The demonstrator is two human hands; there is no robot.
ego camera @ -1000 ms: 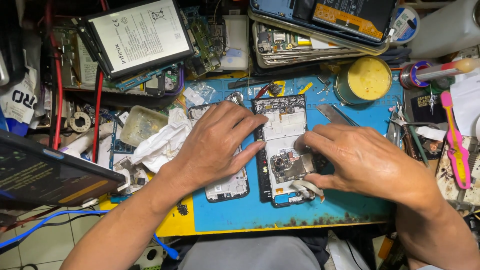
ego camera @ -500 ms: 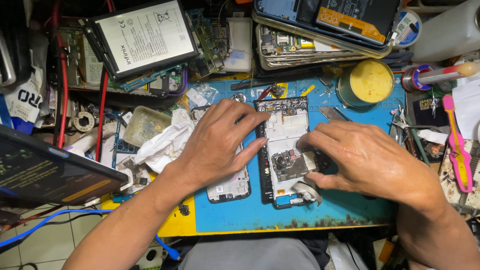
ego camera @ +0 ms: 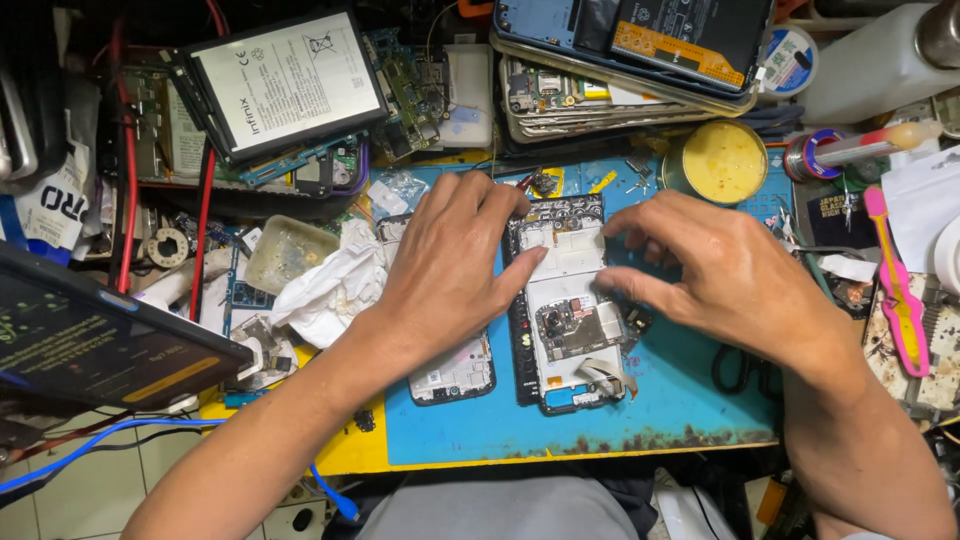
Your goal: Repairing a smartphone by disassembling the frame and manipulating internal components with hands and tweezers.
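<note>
- Phone repair work sits mid-way, judging by the opened black smartphone chassis (ego camera: 565, 300), which lies back-up on the blue silicone work mat (ego camera: 560, 430) with its rear cover off and its inner boards bare.
- Its white plastic mid-plate and a grey metal shield over the board are exposed; a loose pale ribbon cable curls near the lower end, so reassembly looks not yet done.
- Left hand (ego camera: 450, 270) rests flat across the chassis's left edge, fingers spread and loose, thumb tip pressing on the white plate; it steadies rather than grips.
- Right hand (ego camera: 725, 275) hovers over the chassis's right edge, fingers bent, thumb and forefinger drawn toward each other near the shielded board; whether they pinch a small part, I cannot tell.
- Second opened phone body (ego camera: 455, 370), white inside, lies just beside the chassis, partly under the left wrist.
- Crumpled white tissue (ego camera: 335, 285) sits to the left of the mat, near a clear plastic tray (ego camera: 285, 250).
- Round tin of yellow flux paste (ego camera: 722, 162) stands at the mat's upper right corner, apart from both hands.
- Pink plastic pry tool (ego camera: 897, 285) lies well to the right, untouched.
- Flat white-labelled phone battery (ego camera: 280, 85) lies out of any phone at the upper left; no back cover is fitted to the chassis, so closing up seemingly remains.
</note>
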